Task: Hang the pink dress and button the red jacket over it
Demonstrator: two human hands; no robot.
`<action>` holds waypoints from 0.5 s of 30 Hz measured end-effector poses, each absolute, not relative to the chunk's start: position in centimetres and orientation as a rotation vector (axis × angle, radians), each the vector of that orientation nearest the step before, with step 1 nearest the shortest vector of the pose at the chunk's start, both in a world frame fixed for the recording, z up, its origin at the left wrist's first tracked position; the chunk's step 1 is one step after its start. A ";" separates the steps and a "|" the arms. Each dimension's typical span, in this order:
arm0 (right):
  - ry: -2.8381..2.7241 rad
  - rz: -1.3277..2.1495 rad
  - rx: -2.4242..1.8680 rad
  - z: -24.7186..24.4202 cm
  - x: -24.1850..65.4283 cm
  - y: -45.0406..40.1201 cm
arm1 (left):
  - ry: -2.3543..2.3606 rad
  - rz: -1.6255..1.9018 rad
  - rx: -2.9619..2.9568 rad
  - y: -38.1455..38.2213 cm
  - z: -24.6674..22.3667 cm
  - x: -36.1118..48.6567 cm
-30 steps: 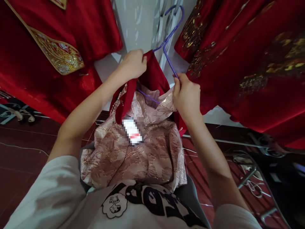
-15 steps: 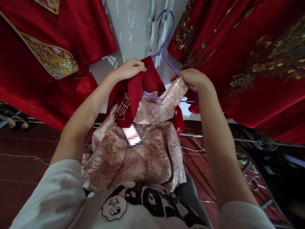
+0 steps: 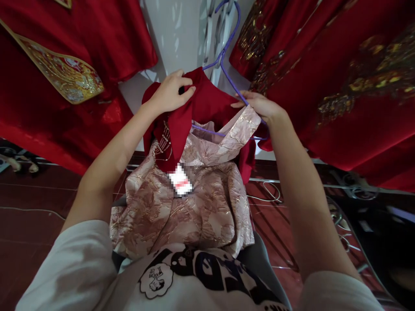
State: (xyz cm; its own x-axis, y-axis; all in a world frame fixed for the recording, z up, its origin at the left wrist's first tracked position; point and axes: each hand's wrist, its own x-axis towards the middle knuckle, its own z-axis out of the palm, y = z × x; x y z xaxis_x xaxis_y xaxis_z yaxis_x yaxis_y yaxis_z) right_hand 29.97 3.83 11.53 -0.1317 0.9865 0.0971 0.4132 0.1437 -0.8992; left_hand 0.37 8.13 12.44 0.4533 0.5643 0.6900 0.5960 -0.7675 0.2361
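Observation:
My left hand [image 3: 175,91] pinches the top edge of a red garment [image 3: 181,125] with beaded trim, which drapes over the left part of a purple hanger [image 3: 232,85]. At the hanger's right arm is my right hand [image 3: 257,106], fingers partly behind the hanger and the red cloth, near the shoulder of a pink and gold brocade garment [image 3: 223,147]. Its fingers are partly stretched out, and their hold is partly hidden. The brocade spreads down over my lap. A blurred white tag [image 3: 180,180] lies on it.
Red garments with gold embroidery hang at the left [image 3: 123,39] and right [image 3: 324,86]. Between them is a pale wall [image 3: 178,34] with white metal parts. Cables, shoes [image 3: 19,164] and metal rails are low down on the red tiled floor [image 3: 29,229].
My left hand has lifted slightly with the red cloth, its thumb and finger more apart. The red cloth now spreads further right behind the hanger. My right hand's fingers have straightened along the hanger.

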 end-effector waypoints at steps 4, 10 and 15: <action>-1.695 0.641 -1.425 12.0 31.0 3.6 | -0.957 -1.224 -2.684 9.3 12.4 0.0; -1.569 -0.062 -1.625 10.8 35.1 2.3 | -0.948 -1.248 -2.646 9.4 11.5 1.0; -1.440 -0.211 -1.896 10.8 35.7 -0.8 | -1.031 -1.428 -2.505 9.1 10.0 2.0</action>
